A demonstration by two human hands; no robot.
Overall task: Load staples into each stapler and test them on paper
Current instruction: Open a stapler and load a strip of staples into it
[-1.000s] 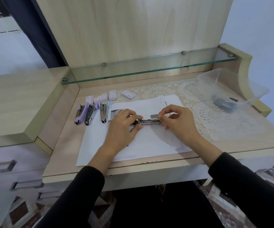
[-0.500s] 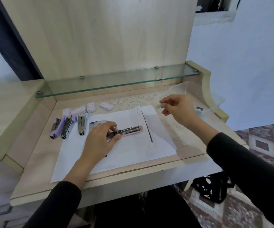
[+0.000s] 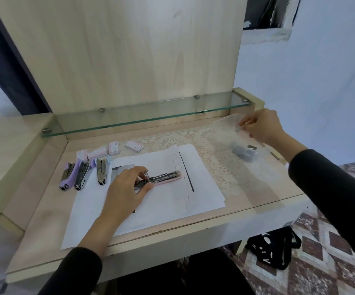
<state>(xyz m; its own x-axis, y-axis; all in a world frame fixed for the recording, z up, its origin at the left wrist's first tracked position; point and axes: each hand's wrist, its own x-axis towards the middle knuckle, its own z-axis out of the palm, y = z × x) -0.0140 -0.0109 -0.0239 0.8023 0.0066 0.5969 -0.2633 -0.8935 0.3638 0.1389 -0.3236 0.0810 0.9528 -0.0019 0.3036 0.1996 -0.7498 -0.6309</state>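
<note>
A pink stapler [image 3: 165,177] lies opened on the white paper [image 3: 165,205], its metal staple channel facing up. My left hand [image 3: 127,188] grips its left end between thumb and fingers. My right hand [image 3: 261,126] is far to the right, over the rim of a clear plastic container [image 3: 225,124]. Its fingertips pinch a small pale piece too small to identify. Two purple staplers [image 3: 66,175] [image 3: 81,175] and a light blue one [image 3: 101,171] lie side by side left of the paper. Small staple boxes [image 3: 134,146] [image 3: 113,148] [image 3: 96,153] sit behind them.
Dark metal pieces [image 3: 243,153] lie inside the clear container, which stands on a lace mat [image 3: 221,167]. A glass shelf [image 3: 151,116] overhangs the back of the desk. A black bag [image 3: 274,250] lies on the floor to the right.
My right hand left the stapler's right end and travelled right and back to the clear container. My left hand stayed on the stapler. The view turned rightward.
</note>
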